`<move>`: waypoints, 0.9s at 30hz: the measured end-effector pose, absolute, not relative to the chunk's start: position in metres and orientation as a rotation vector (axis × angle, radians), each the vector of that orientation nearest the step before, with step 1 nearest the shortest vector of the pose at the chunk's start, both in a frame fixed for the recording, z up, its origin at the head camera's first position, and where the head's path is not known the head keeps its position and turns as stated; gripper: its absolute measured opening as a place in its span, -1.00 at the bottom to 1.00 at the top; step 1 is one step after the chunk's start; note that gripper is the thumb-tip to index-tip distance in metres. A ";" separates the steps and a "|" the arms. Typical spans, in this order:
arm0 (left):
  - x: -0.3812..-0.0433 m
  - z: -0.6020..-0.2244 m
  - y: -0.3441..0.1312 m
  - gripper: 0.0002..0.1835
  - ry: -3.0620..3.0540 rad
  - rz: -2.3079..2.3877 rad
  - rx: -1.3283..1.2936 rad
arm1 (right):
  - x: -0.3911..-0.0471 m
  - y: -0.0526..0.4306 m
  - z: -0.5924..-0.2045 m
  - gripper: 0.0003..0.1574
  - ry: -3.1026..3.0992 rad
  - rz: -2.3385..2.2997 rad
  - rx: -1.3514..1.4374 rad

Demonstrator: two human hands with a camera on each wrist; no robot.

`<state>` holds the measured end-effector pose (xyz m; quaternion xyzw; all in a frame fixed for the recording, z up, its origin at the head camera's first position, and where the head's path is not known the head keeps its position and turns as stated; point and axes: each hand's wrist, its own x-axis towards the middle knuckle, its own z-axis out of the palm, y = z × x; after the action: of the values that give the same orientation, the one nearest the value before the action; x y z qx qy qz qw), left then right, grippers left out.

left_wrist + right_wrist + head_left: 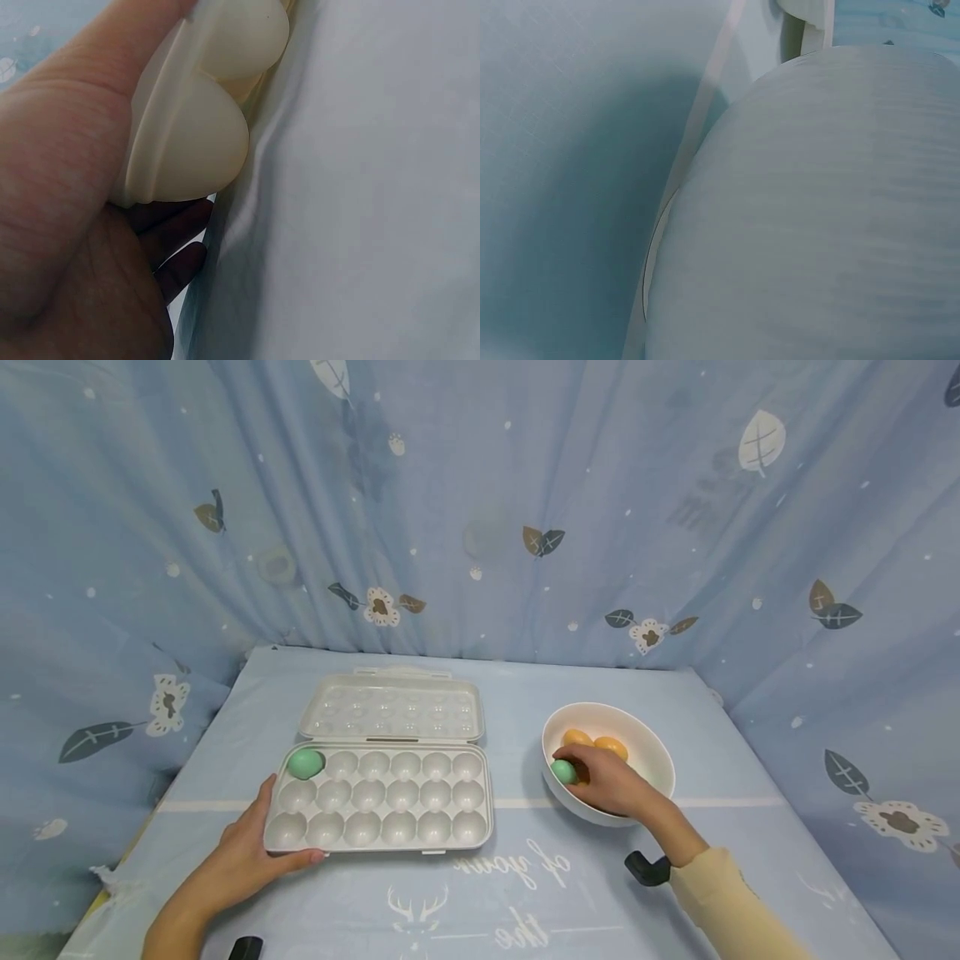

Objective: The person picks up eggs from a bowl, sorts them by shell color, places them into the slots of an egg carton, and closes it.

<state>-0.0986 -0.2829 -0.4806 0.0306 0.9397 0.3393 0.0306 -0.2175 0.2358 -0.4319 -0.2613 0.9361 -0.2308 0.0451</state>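
An opened egg carton (372,795) lies on the table, its lid (392,708) folded back behind it. One green egg (305,764) sits in its back-left cup. My left hand (240,852) grips the carton's front-left corner, thumb along the front edge; in the left wrist view the hand (67,180) is around the rounded cups (191,142). Inside a white bowl (651,752) to the right, my right hand (606,777) pinches a second green egg (563,772). Orange eggs (611,747) lie beyond it. The right wrist view shows only the bowl's outer side (810,210), hiding the fingers.
A pale blue printed cloth (510,893) covers the table, with a gap of bare cloth between carton and bowl. A patterned curtain (465,527) hangs behind and at the sides. Black wrist-mount parts (647,868) show under the right forearm.
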 end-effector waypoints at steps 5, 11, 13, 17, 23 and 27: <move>-0.099 -0.480 -0.283 0.51 2.896 1.067 0.108 | -0.218 0.234 -0.428 -0.54 2.862 -0.710 -0.759; -0.099 -0.481 -0.283 0.50 2.898 1.071 0.110 | -0.217 0.233 -0.421 -0.56 2.852 -0.780 -0.744; -0.099 -0.481 -0.283 0.50 2.900 1.071 0.108 | -0.218 0.234 -0.420 -0.54 2.860 -0.800 -0.747; -0.100 -0.480 -0.282 0.49 2.900 1.076 0.109 | -0.219 0.236 -0.414 -0.48 2.888 -0.819 -0.707; -0.100 -0.479 -0.282 0.49 2.886 1.095 0.114 | -0.220 0.234 -0.405 -0.42 2.946 -0.868 -0.636; -0.099 -0.480 -0.283 0.49 2.889 1.086 0.122 | -0.219 0.230 -0.401 -0.43 2.960 -0.944 -0.636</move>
<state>-0.0989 -0.2825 -0.4795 0.0394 0.9350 0.3515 0.0262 -0.2193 0.2297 -0.4006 -0.2006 0.9332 -0.2977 -0.0149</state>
